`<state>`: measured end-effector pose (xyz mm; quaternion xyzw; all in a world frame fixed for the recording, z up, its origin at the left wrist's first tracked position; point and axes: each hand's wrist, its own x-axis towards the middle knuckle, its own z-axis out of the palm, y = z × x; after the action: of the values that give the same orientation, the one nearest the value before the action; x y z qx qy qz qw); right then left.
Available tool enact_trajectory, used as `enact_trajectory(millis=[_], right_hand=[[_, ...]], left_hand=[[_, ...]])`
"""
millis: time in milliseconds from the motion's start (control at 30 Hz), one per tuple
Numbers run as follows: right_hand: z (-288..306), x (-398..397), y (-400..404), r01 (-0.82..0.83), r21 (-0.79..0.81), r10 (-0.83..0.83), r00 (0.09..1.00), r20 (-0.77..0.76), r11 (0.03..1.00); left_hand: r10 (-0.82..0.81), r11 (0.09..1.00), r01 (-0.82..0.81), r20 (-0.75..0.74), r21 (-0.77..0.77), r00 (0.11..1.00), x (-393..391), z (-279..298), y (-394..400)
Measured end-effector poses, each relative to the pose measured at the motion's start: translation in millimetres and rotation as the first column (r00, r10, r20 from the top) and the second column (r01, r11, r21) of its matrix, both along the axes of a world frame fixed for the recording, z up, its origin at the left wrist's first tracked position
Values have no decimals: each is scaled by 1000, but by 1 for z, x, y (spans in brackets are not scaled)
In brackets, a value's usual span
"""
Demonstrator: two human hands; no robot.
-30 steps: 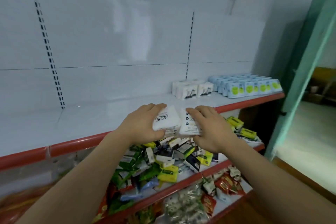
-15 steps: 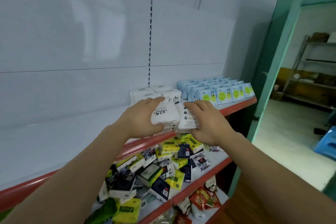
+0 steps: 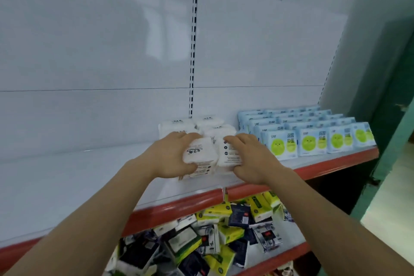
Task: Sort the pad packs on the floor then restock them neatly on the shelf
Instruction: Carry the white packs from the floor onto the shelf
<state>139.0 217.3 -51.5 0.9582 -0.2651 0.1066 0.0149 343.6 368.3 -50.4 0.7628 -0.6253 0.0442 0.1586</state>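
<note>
Two white pad packs (image 3: pixel 210 157) sit side by side between the hands above the upper shelf (image 3: pixel 78 175). Left hand (image 3: pixel 170 157) curls around one, right hand (image 3: pixel 253 159) around the other. At 12 o'clock stand more soft white packs (image 3: pixel 177 124); at 2 o'clock, blue packs (image 3: pixel 309 127). Bare smooth shelf spreads toward 9 o'clock, ending at a red front lip (image 3: pixel 179 206).
</note>
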Motion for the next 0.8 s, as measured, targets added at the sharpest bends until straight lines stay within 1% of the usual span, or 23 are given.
enact_trajectory(millis=[167,267,333,367,400,467,500,533,567,633,667,733,800], right_hand=[[-11,12,-40,-102,37,105,993,-62,994],[-12,18,-50,-155,-25,151,980,-128,988],[-10,18,-53,-181,-36,174,975,-141,983],[-8,18,-53,-201,-21,197,973,-121,979],[-5,18,-53,-228,-13,227,972,-62,973],[3,25,-51,-286,-33,288,950,122,958],[6,31,-49,-301,-59,306,935,177,952],[10,37,-45,-303,-87,314,933,175,949],[12,43,-39,-301,-113,314,941,124,947],[10,54,-29,-290,-132,292,956,-2,948],[8,58,-28,-278,-112,276,961,-32,954],[7,62,-28,-268,-33,267,963,-39,963],[9,62,-27,-299,-4,299,954,-26,954]], left_hand=[[99,995,-99,-18,-14,995,-5,-10,-10],[141,989,-142,-28,-32,990,-10,-15,-8],[189,977,-197,-91,-81,978,-15,-16,-7],[222,965,-235,-121,-115,968,-16,-16,-7],[262,947,-282,-139,-153,955,-18,-16,-8],[383,885,-407,-145,-226,912,-19,-15,-10],[451,845,-476,-154,-242,879,-20,-14,-11],[504,813,-532,-170,-238,847,-21,-13,-12],[539,794,-569,-186,-212,822,-22,-12,-13],[564,791,-595,-206,-141,800,-24,-10,-15],[566,796,-595,-210,-114,797,-25,-8,-15],[577,796,-602,-215,-68,788,-26,-2,-15],[612,777,-630,-226,-5,758,-24,5,-11]])
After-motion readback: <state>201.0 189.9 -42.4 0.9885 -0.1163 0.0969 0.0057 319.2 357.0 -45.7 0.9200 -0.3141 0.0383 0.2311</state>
